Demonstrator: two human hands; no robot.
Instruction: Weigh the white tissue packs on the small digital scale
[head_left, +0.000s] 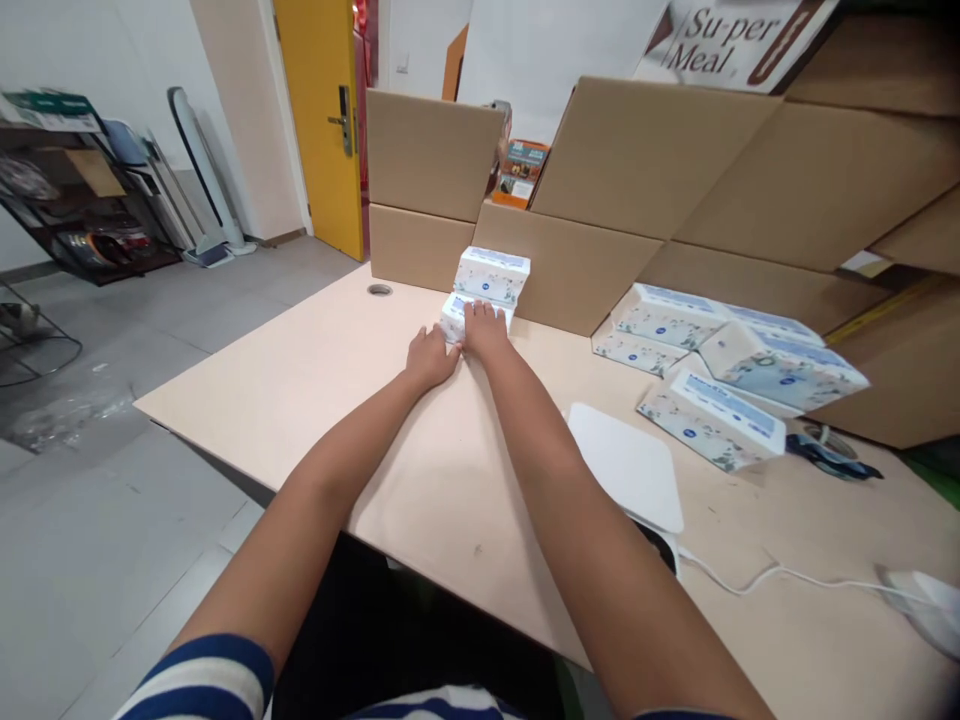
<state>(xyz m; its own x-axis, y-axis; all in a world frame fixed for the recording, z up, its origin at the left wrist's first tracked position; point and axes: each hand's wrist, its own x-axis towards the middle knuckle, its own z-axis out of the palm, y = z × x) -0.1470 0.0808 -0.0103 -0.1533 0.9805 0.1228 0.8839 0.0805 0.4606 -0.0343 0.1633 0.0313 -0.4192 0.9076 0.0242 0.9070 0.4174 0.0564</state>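
A pale bench (315, 390) fills the middle, with brown cardboard boxes (585, 265) standing along its far side. At the right, several floral-patterned packs (795, 370) lie in a loose, partly stacked heap against the cardboard. Nearer the person, beside the right forearm, sits a flat white device (626, 465). Near the far edge, a floral pack (453, 318) rests in front of another pack (491, 272). The right hand (486, 328) lies over its top, fingers bent across it; the left hand (433, 358) touches its near left side. Whether either hand's fingers grasp or merely press, I cannot tell.
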